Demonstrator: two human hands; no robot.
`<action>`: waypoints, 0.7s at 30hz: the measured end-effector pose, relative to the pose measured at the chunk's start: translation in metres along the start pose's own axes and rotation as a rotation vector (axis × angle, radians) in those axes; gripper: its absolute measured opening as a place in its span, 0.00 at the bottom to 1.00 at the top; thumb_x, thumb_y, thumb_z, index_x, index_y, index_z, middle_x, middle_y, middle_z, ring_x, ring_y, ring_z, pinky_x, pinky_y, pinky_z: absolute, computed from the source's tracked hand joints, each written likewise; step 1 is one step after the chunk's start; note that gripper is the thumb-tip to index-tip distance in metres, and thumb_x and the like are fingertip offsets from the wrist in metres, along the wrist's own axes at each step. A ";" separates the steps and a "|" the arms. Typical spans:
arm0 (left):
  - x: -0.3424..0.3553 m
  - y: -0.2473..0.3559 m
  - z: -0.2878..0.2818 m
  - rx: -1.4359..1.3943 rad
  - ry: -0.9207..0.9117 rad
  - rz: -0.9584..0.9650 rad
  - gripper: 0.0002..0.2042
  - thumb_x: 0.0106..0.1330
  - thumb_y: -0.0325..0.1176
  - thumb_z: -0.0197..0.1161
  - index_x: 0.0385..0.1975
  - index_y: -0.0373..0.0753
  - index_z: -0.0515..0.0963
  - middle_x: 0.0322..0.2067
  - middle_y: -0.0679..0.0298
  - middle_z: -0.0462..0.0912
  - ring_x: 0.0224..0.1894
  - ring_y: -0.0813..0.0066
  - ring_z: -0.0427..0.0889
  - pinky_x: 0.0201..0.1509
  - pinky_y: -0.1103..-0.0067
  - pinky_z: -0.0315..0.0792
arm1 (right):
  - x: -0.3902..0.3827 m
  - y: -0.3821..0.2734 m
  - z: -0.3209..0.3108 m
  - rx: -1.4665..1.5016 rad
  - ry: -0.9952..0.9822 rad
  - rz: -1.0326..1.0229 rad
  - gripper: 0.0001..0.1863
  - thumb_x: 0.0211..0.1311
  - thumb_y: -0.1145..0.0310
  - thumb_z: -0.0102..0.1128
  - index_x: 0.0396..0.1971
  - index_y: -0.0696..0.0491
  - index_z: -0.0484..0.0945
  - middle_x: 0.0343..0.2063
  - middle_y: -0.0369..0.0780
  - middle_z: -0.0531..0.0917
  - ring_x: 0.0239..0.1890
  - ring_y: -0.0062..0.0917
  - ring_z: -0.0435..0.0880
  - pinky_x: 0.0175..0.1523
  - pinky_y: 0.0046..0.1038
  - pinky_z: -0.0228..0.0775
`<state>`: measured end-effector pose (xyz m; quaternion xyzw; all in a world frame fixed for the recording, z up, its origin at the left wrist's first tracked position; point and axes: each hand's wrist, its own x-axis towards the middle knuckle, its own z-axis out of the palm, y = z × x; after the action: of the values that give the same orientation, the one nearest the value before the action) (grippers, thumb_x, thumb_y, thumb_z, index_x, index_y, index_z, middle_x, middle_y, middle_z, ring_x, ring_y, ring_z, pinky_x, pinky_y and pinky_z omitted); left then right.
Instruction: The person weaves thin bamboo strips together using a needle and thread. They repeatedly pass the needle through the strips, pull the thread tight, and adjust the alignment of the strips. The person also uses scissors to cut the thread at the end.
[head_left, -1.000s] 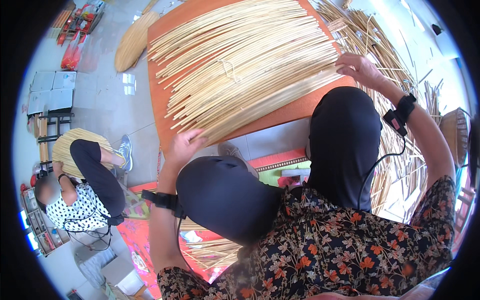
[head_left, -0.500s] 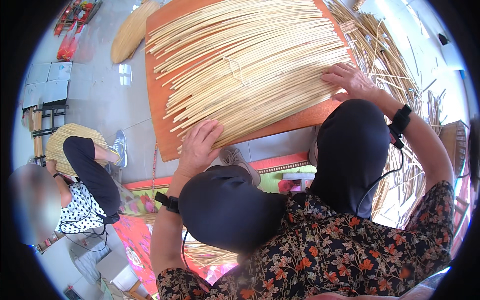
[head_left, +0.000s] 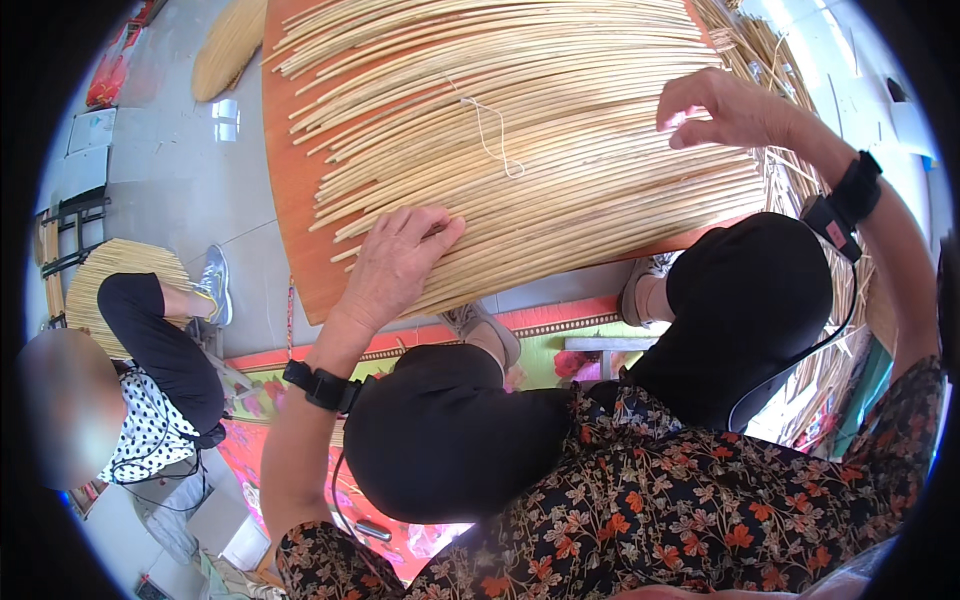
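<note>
Pale straw-like stalks (head_left: 560, 150) lie side by side in a wide sheet on an orange-brown board (head_left: 295, 190) in front of my knees. My left hand (head_left: 395, 262) is down on the near left part of the sheet, fingers curled and closed with the thumb against the stalks. Above the right part, my right hand (head_left: 728, 112) is raised, fingers bent and apart, with nothing in it. A thin white string (head_left: 502, 140) lies loosely looped across the middle of the stalks. Their left ends are uneven.
More loose stalks (head_left: 785, 85) are heaped on the floor to the right. At left, a person (head_left: 155, 415) sits with a round straw mat (head_left: 120, 270). Another straw mat (head_left: 228, 50) lies at the far left. A flowered mat (head_left: 270, 470) is under me.
My right hand has lifted off the stalks' right end and moved up. My left hand has shifted slightly inward over the sheet, its fingers drawn together. The view has shifted too.
</note>
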<state>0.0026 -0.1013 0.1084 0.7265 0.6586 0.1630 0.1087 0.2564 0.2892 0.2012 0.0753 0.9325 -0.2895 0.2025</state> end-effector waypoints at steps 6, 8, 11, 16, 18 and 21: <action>0.000 -0.005 -0.004 -0.056 -0.036 -0.024 0.19 0.65 0.28 0.62 0.56 0.46 0.85 0.50 0.66 0.80 0.54 0.64 0.80 0.61 0.66 0.73 | 0.067 -0.057 -0.004 0.114 -0.075 -0.199 0.14 0.71 0.61 0.65 0.45 0.57 0.87 0.41 0.43 0.90 0.46 0.34 0.88 0.54 0.37 0.79; -0.001 -0.005 -0.002 -0.061 -0.028 -0.030 0.18 0.65 0.29 0.62 0.55 0.46 0.86 0.48 0.66 0.80 0.52 0.64 0.80 0.60 0.67 0.74 | 0.083 -0.072 0.010 0.152 -0.133 -0.218 0.13 0.70 0.65 0.66 0.46 0.58 0.87 0.42 0.45 0.89 0.47 0.37 0.88 0.54 0.39 0.80; 0.008 -0.005 -0.005 -0.110 -0.022 -0.046 0.18 0.63 0.28 0.64 0.53 0.46 0.87 0.44 0.66 0.80 0.49 0.64 0.81 0.57 0.67 0.75 | 0.089 -0.082 0.027 0.164 -0.285 -0.132 0.15 0.69 0.69 0.67 0.52 0.58 0.87 0.45 0.47 0.90 0.49 0.39 0.88 0.56 0.38 0.80; 0.018 -0.012 -0.002 -0.186 -0.005 -0.038 0.17 0.62 0.27 0.65 0.51 0.47 0.88 0.40 0.67 0.79 0.46 0.64 0.81 0.53 0.68 0.75 | 0.094 -0.091 0.045 0.131 -0.371 -0.188 0.18 0.70 0.70 0.65 0.57 0.60 0.84 0.47 0.51 0.88 0.52 0.44 0.87 0.59 0.42 0.77; 0.022 -0.013 -0.001 -0.212 -0.015 -0.027 0.17 0.61 0.27 0.65 0.50 0.46 0.89 0.39 0.66 0.79 0.45 0.64 0.81 0.52 0.68 0.75 | 0.091 -0.093 0.057 0.108 -0.387 -0.207 0.18 0.70 0.70 0.64 0.57 0.60 0.83 0.45 0.52 0.88 0.51 0.45 0.87 0.59 0.43 0.77; 0.017 -0.014 -0.005 -0.253 -0.038 -0.060 0.16 0.62 0.27 0.65 0.49 0.46 0.89 0.39 0.66 0.79 0.45 0.64 0.81 0.52 0.68 0.75 | 0.103 -0.090 0.068 0.179 -0.385 -0.213 0.16 0.70 0.71 0.63 0.55 0.59 0.82 0.40 0.53 0.87 0.49 0.46 0.87 0.57 0.44 0.77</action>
<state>-0.0111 -0.0829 0.1094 0.6898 0.6522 0.2277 0.2168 0.1627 0.1788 0.1523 -0.0627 0.8500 -0.3997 0.3373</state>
